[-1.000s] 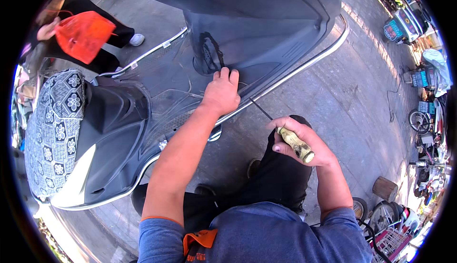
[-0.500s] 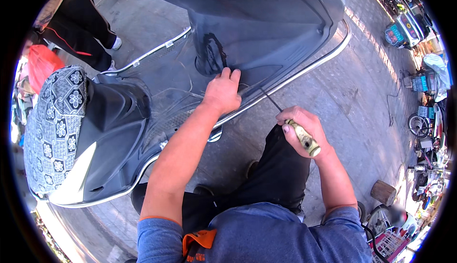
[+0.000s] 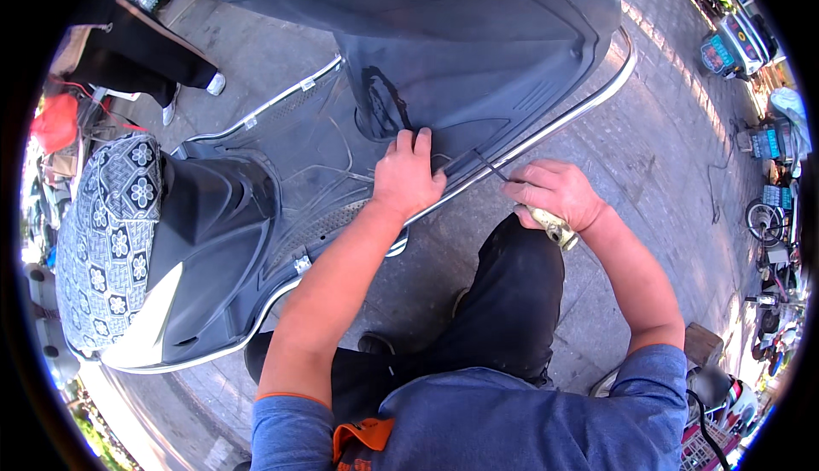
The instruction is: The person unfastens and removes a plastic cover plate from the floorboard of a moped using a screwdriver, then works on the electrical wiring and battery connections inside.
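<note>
A grey scooter [image 3: 478,61] stands before me, with its footboard [image 3: 299,155] between the front shield and the seat section. My left hand [image 3: 407,177] rests on the footboard's near side, by the base of the shield. Its fingers reach forward, apart at the tips; what lies under them is hidden. In my right hand [image 3: 554,191] is a screwdriver [image 3: 552,225] with a worn, pale yellowish handle. Its thin dark shaft slants up-left, and the tip meets the seam beside the footboard's edge trim. A dark wet-looking streak [image 3: 388,100] marks the shield's base.
A silver rail [image 3: 580,113] runs along the scooter's side. Patterned fabric [image 3: 107,241] covers the seat. Another person's dark-trousered legs [image 3: 149,53] stand at the far left, near a red bag [image 3: 55,121]. Parked scooters [image 3: 735,44] and a wood block [image 3: 704,345] are at right.
My right hand has turned and moved slightly forward, now covering more of the handle. My left hand stays on the footboard. The other person's feet have shifted, and the whole view has moved slightly.
</note>
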The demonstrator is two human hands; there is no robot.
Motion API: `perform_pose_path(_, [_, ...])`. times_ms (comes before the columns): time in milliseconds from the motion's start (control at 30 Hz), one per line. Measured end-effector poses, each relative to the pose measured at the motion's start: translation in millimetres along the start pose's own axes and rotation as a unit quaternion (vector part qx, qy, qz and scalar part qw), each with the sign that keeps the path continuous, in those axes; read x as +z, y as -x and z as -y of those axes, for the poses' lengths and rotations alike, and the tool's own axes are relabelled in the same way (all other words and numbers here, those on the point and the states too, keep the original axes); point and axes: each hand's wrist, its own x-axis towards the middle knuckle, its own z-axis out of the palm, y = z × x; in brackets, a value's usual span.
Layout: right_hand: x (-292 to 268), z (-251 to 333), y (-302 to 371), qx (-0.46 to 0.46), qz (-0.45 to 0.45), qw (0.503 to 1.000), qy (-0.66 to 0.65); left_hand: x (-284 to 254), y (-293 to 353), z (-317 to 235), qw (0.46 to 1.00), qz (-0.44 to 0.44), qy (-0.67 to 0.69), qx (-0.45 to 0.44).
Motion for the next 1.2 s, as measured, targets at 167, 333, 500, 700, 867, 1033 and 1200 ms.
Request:
perform_pose_path(167, [-8.1, 11.4, -15.9, 0.011, 0.039, 0.999, 0.009, 11.8, -4.0, 8.0, 0.996, -0.041, -0.034, 0.069])
perform_pose_path(333, [-9.5, 56.4, -71.6, 0.115, 0.068, 0.991, 0.0, -18.8, -27.2, -3.0, 0.994, 0.078, -0.038, 0.063])
perform_pose_path(500, [19.4, 89.1, -104.2, 0.151, 0.074, 0.984, 0.051, -36.4, -47.3, 6.2, 0.979, 0.138, -0.076, 0.128])
perform_pose_path(700, [11.0, 76.6, -62.8, 0.155, 0.069, 0.985, 0.029, -46.3, -55.2, 16.2, 0.968, 0.173, -0.08, 0.161])
perform_pose_path(867, [-14.7, 66.9, -9.8, 0.101, 0.071, 0.989, 0.083, -50.3, -59.3, 10.3, 0.967, 0.195, -0.086, 0.14])
perform_pose_path(1033, [-23.6, 23.3, -6.5, 0.006, 0.082, 0.995, 0.059, -68.0, -65.8, -2.7, 0.957, 0.245, -0.068, 0.136])
perform_pose_path(1200, [-18.1, 28.1, -2.7, 0.059, -0.027, 0.998, -0.004, -53.9, -47.4, 10.4, 0.97, 0.185, -0.081, 0.136])
